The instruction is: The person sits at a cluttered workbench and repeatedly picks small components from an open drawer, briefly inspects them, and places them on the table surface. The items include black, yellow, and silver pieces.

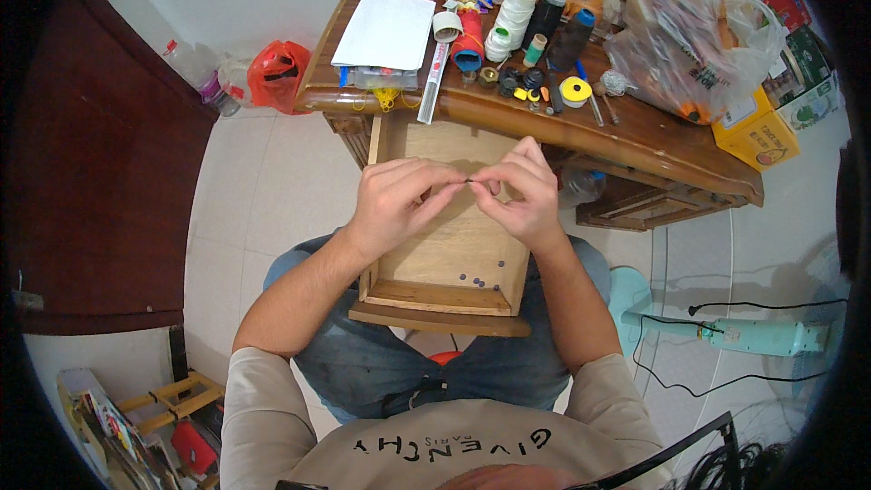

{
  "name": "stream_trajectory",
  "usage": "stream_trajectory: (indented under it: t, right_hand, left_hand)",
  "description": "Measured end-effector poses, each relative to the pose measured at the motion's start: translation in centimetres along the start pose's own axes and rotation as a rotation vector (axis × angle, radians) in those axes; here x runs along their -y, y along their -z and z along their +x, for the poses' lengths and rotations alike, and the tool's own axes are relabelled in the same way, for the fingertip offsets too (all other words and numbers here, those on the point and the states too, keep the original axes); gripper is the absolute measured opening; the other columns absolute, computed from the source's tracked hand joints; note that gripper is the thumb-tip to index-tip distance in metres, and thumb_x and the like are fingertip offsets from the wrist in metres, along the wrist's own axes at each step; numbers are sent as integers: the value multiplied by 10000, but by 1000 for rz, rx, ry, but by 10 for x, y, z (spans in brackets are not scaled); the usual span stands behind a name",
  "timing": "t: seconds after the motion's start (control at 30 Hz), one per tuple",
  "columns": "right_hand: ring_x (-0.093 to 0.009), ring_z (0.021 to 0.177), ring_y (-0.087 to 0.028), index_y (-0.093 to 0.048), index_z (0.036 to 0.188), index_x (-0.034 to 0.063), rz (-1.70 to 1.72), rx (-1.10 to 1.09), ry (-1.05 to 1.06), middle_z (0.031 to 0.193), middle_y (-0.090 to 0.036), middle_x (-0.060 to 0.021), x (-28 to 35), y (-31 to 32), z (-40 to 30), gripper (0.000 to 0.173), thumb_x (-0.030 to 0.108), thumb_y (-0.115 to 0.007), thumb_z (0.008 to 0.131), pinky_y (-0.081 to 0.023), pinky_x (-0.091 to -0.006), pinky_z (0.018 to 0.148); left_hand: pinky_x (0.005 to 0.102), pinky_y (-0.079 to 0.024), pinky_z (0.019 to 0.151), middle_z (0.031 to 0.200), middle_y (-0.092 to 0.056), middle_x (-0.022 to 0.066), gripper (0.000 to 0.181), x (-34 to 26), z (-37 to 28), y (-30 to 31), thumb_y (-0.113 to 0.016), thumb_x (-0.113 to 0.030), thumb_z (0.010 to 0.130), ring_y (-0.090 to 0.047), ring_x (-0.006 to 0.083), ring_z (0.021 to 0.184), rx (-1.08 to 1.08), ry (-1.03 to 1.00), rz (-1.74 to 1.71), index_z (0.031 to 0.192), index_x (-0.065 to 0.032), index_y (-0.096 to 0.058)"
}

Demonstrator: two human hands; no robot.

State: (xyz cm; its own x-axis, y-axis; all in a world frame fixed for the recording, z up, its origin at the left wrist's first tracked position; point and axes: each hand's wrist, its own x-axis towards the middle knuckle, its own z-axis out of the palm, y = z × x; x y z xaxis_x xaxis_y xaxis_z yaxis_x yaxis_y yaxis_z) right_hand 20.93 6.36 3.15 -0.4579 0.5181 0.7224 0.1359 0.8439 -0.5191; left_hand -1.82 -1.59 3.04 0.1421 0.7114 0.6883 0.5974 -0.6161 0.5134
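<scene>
My left hand (401, 197) and my right hand (520, 194) meet fingertip to fingertip above an open wooden drawer (415, 262). A tiny dark piece (468, 181) is pinched between the thumbs and forefingers of both hands; its exact kind is too small to make out. Several small dark beads (478, 282) lie loose on the drawer's floor, towards its front right corner. The drawer stands pulled out over my lap, between my knees.
Thread spools (514, 10), a yellow-rimmed roll (575, 90) and a paper pad (384, 30) crowd the wooden desk (633, 129). A plastic bag (694, 47) stands at its right. A turquoise fan (762, 337) lies on the floor at right, its cord trailing.
</scene>
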Motion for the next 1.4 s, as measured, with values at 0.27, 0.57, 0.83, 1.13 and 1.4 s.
stream_trajectory:
  t: [0.27, 0.57, 0.83, 1.13, 1.4]
  right_hand:
    - [-246, 828, -573, -837, 942, 110, -62, 24, 23, 793, -694, 8, -8, 6, -2, 209, 58, -955, 777, -476, -383, 747]
    - [-270, 897, -573, -834, 982, 186, -645, -151, 61, 919, -665, 16, -40, 16, 30, 208, 160, -952, 813, -488, -442, 831]
    - [-277, 911, -584, -838, 961, 182, -743, -199, 127, 919, -644, 8, -48, -1, 45, 180, 172, -940, 814, -497, -444, 837]
    - [-249, 829, -552, -814, 955, 174, -531, -168, 7, 814, -651, 25, -35, 7, 23, 231, 104, -944, 778, -456, -418, 790]
    - [-239, 783, -506, -790, 940, 156, -359, -145, -70, 716, -554, 22, -29, 17, 2, 240, 28, -915, 780, -413, -403, 739]
  left_hand:
    - [326, -593, 635, 1096, -850, 78, 246, 3, 0, -7, -880, -58, 946, -763, 186, 730, 71, 95, -20, 1167, -56, -772]
    - [391, -638, 673, 1248, -795, 53, 635, 1, -4, -10, -825, -175, 984, -779, 227, 715, 442, 325, -16, 1541, -124, -524]
    - [453, -648, 738, 1209, -793, 80, 494, 4, -16, -13, -790, -264, 1011, -814, 281, 780, 627, 280, 58, 1438, -122, -586]
    - [525, -633, 894, 1061, -822, 184, 271, 56, -41, -44, -782, -212, 986, -797, 418, 1006, 712, 589, 97, 1174, -31, -708]
    - [521, -616, 837, 969, -796, 201, 269, 55, -28, -44, -818, -195, 960, -786, 417, 930, 693, 685, 121, 1121, -27, -684]
